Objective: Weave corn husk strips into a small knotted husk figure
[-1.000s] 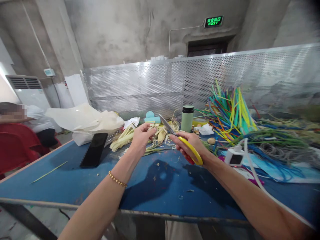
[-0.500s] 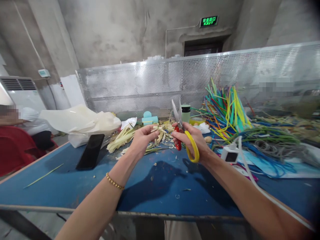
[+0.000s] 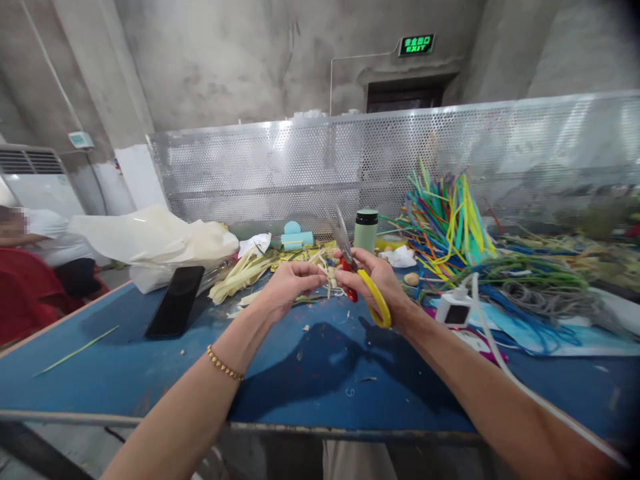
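Observation:
My left hand (image 3: 293,288) is closed, thumb and forefinger pinching a small pale piece of dried husk (image 3: 331,275) above the table. My right hand (image 3: 383,280) is wrapped round a pair of scissors (image 3: 379,308), one handle loop yellow and the other red. Their metal blades point up and away to the left. The right fingertips are close against the husk piece; whether they grip it too is hard to tell. Behind the hands lie loose husk strips and scraps, and a bundle of pale husks (image 3: 239,277) is to the left.
On the blue table (image 3: 165,380) lie a black phone (image 3: 175,302) and a pale plastic bag (image 3: 155,243). A green lidded jar (image 3: 366,232), colourful strips (image 3: 450,220), a white charger (image 3: 454,308) with its cable and coiled cords (image 3: 535,297) stand right. A perforated metal panel (image 3: 260,170) closes the back.
The hands have come closer together around the husk piece. The scissors have tilted further left, and the whole view has shifted slightly.

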Available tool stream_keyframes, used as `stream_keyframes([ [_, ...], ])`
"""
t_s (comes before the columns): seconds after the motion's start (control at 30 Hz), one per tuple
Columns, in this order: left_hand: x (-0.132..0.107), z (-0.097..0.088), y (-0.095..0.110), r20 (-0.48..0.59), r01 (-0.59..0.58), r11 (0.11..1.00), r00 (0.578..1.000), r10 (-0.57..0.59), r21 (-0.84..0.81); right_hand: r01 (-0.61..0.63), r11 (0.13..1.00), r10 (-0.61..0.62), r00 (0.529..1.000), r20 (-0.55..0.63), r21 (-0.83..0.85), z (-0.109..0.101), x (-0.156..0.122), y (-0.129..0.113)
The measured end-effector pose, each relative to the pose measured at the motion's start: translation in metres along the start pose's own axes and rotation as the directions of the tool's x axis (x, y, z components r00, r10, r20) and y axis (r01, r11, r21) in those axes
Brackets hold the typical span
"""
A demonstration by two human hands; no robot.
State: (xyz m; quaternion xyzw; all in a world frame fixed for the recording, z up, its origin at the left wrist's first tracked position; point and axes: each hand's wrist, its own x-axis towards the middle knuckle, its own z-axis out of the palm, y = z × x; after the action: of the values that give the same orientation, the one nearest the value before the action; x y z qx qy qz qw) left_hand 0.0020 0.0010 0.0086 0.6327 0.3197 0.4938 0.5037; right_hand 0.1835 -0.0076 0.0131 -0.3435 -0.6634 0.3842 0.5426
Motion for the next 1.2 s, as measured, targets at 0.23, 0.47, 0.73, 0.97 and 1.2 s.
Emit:
stream_keyframes([
  [0.23,0.004,-0.01,0.011,-0.094,0.012,0.987,0.995,-0.027,-0.157,-0.091,0.967,0.128,0.981,0.145,-0.237,-0.016,0.0,-0.009],
  [0.47,0.005,-0.02,0.013,0.002,0.097,0.96,0.995,-0.1,-0.262,-0.009,0.899,0.186,0.913,0.364,-0.437,-0.021,-0.001,-0.01],
  [0.73,0.005,-0.02,0.011,0.01,0.124,0.965,0.992,-0.125,-0.232,-0.037,0.887,0.219,0.911,0.349,-0.461,-0.019,-0.002,-0.009],
  [0.97,0.005,-0.02,0.01,0.032,0.119,0.969,0.993,-0.115,-0.215,-0.104,0.903,0.257,0.908,0.331,-0.417,-0.016,-0.003,-0.009],
  [1.2,0.004,-0.019,0.014,0.017,0.122,0.965,0.992,-0.122,-0.231,-0.11,0.904,0.242,0.928,0.284,-0.412,-0.014,-0.005,-0.011],
])
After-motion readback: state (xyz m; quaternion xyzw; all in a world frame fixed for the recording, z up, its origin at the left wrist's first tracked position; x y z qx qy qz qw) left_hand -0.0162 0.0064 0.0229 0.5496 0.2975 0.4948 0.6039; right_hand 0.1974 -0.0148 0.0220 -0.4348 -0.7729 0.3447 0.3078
